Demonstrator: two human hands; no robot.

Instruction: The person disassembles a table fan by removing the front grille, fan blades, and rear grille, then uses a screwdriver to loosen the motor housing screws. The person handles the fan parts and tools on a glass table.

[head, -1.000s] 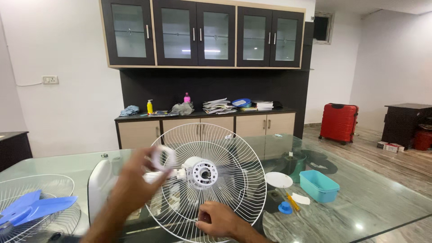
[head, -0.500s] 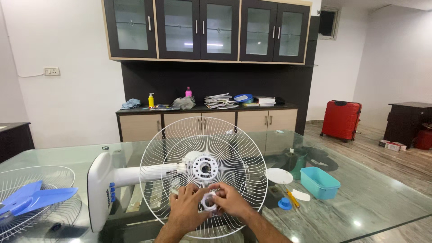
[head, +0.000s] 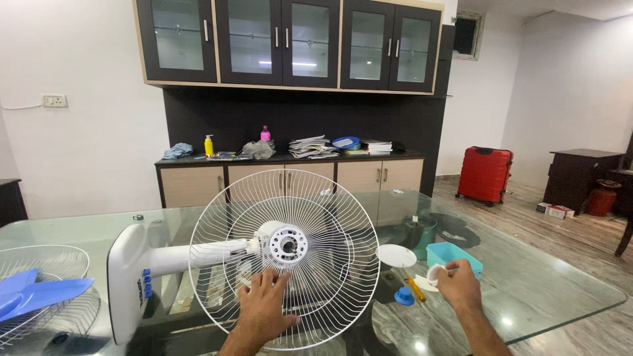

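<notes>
Single head camera, looking forward and slightly down, glass table point(head: 560, 290) near

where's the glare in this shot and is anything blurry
Head view: bright spots of glare on the glass table near its front right edge, and a ceiling light mirrored in the cabinet doors. The fan guard and both hands, left and right, look sharp; straight wall lines bow slightly toward the frame edges.
</notes>
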